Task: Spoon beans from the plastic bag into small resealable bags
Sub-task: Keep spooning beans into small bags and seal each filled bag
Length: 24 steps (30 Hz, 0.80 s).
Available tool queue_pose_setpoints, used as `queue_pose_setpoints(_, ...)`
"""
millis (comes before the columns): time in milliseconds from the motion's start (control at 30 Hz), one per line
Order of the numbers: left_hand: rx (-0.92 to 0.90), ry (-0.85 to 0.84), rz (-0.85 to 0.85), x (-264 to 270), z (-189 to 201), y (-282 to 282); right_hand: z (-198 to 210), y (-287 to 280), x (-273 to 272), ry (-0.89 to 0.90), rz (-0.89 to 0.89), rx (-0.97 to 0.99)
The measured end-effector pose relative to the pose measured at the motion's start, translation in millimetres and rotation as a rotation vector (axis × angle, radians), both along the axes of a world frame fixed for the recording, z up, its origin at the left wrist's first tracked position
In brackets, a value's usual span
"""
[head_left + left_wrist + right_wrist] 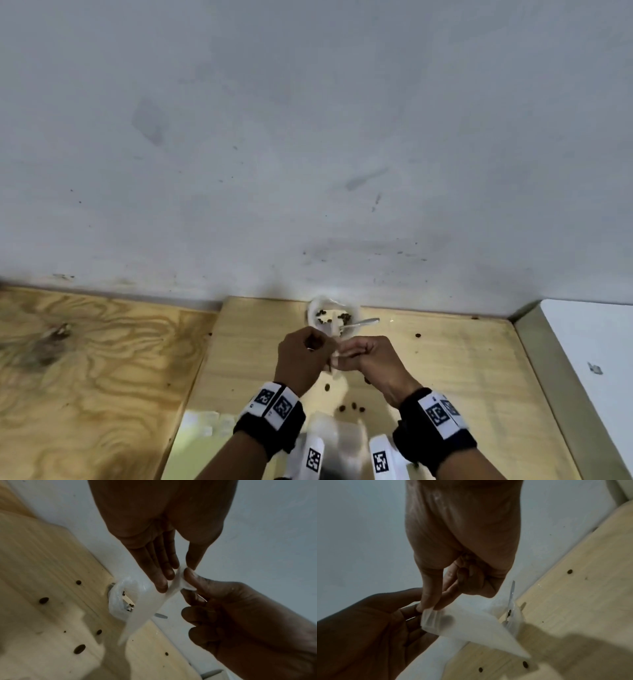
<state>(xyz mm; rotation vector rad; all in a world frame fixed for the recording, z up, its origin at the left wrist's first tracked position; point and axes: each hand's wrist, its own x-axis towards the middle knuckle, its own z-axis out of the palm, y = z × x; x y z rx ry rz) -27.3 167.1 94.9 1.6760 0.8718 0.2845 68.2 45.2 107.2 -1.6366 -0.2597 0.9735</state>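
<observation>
The small, clear, empty resealable bag (471, 626) hung between both hands above the pale wooden board (462, 370), its long axis running from the pinched mouth down toward six o'clock. The left hand (301, 356) and right hand (373, 359) each pinched its top edge. At twelve o'clock lay one open plastic bag of dark beans (332, 313) holding one metal spoon (363, 322); several loose beans (352, 407) dotted the board.

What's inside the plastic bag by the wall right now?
The plastic bag holds a few dark beans and the spoon, whose handle sticks out. The held small bag covers part of the inside, so what remains there is hidden.
</observation>
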Motion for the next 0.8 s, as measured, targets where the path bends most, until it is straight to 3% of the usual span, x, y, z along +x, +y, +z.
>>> queue_pose_setpoints(133, -0.161, -0.002, -0.018, 0, -1, 34, 7, 22, -4, -0.072, 0.088, -0.080)
queue_pose_setpoints(300, -0.001, 0.080, -0.205, 2, 5, 51, 14, 37, -6, -0.166, 0.131, -0.135)
queue_pose_setpoints(400, 0.149, 0.142, -0.314, 4, 10, 53, 10, 40, -1, -0.199, 0.055, -0.199)
queue_pose_setpoints(533, 0.211, 0.191, -0.403, 10, 16, 50, -7, 40, 13, -0.486, -0.065, -0.344)
queue_pose_setpoints(667, 0.199, 0.191, -0.397, 20, 18, 49, -12, 33, 21, -0.681, 0.121, -0.257)
queue_pose_setpoints(800, 0.209, 0.129, -0.444, 31, 15, 51, -13, 31, 27, -0.712, 0.340, -0.289)
